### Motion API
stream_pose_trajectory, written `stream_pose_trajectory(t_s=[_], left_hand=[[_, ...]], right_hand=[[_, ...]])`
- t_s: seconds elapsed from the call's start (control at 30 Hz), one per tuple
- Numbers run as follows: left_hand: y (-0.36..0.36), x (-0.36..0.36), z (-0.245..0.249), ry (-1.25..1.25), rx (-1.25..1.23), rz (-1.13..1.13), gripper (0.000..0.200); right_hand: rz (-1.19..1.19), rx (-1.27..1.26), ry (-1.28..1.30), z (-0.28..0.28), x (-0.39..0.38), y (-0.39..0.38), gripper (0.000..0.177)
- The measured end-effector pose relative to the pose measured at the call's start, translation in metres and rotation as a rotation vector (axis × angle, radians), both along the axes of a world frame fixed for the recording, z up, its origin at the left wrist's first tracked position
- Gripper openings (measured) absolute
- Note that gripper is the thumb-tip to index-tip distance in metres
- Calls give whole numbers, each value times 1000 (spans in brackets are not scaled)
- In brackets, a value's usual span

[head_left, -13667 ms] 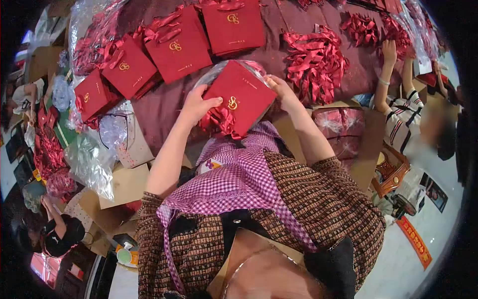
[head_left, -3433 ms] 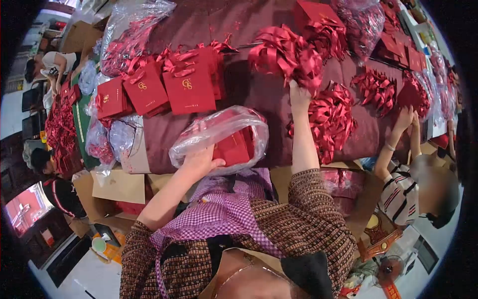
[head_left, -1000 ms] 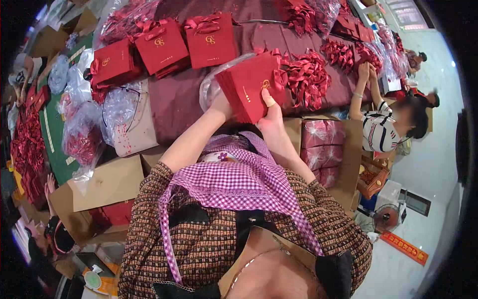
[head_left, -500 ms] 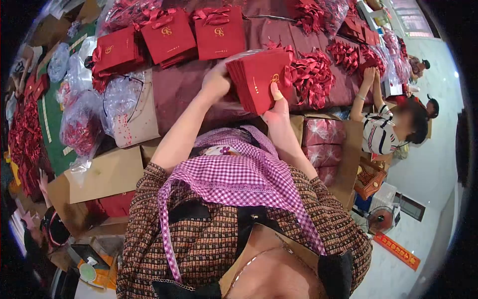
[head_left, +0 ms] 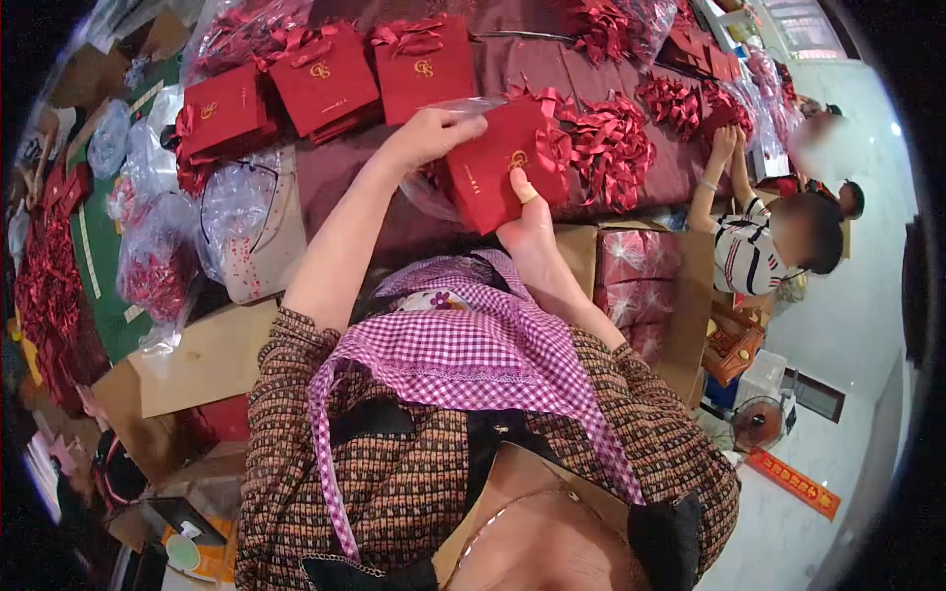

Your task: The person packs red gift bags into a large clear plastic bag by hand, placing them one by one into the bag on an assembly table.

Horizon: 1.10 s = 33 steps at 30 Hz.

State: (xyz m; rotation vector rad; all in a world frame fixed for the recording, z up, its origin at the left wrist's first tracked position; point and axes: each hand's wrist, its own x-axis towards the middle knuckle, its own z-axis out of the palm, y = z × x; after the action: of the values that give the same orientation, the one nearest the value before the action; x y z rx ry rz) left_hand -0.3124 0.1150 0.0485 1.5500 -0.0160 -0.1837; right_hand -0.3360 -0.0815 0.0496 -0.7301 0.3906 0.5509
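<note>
My right hand (head_left: 530,212) grips a stack of red paper bags (head_left: 493,177) with gold print, its thumb lying across the front. A yellowish wrap circles that thumb. My left hand (head_left: 431,140) is closed at the stack's upper left corner, on thin clear plastic (head_left: 426,200) that shows above and beside the stack; how far the plastic surrounds it is unclear. Red ribbons hang from the stack's right side, next to a ribbon pile (head_left: 613,153) on the dark red table cover (head_left: 340,187).
Three stacks of printed red bags (head_left: 426,74) lie along the upper left. Clear plastic bags (head_left: 158,246) hang at left. Open cardboard boxes (head_left: 202,360) flank my body, the right one holding wrapped red packs (head_left: 636,281). A person in a striped shirt (head_left: 746,254) works at right.
My left hand has come up from behind the stack's left edge to its upper corner. The stack has turned, so its front shows and its layered left edge no longer does.
</note>
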Motion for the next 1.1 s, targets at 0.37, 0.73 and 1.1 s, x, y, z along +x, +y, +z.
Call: stream_pose_trajectory(t_s=[0.37, 0.73, 1.1], left_hand=[[-29, 37, 37, -210, 893, -204, 82], [-37, 41, 11, -195, 759, -180, 88], [-55, 39, 33, 1, 840, -181, 95]], right_hand=[[104, 129, -54, -3, -5, -4, 42], [411, -866, -600, 31, -7, -38, 32], [386, -258, 103, -3, 11, -85, 43]])
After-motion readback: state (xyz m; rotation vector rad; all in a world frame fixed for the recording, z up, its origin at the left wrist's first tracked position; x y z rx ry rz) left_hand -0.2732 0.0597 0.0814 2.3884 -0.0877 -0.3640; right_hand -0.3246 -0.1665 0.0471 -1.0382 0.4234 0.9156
